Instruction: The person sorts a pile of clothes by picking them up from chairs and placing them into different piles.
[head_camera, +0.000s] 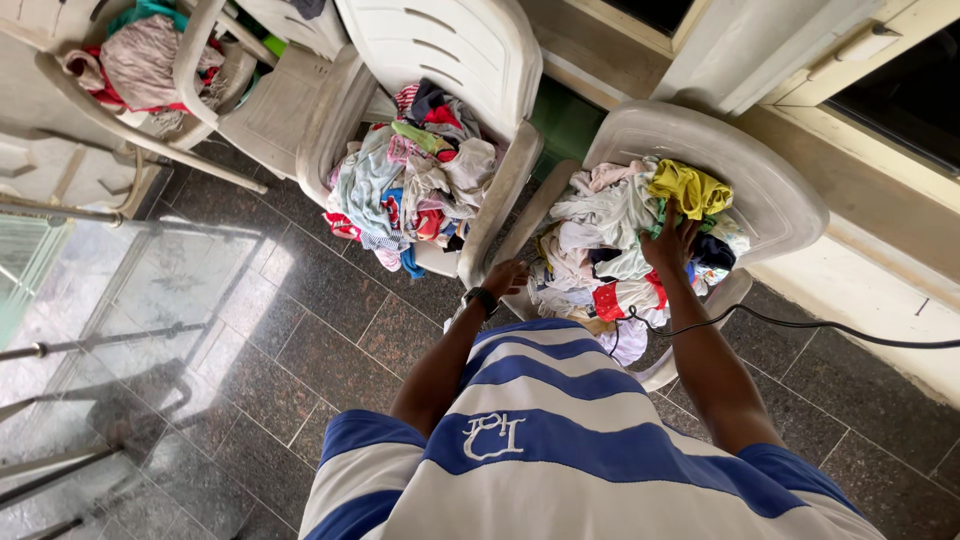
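Clothes (600, 240) lie heaped to the chair's (780, 200) seat edges; our right hand (668, 245) reaches into them by the yellow garment (690, 188), grasp hidden. Our left hand (505, 276) rests curled, holding nothing. Tugging could spill pieces over the front edge.

No packages, labels, signs or screens are showing anywhere in this view.
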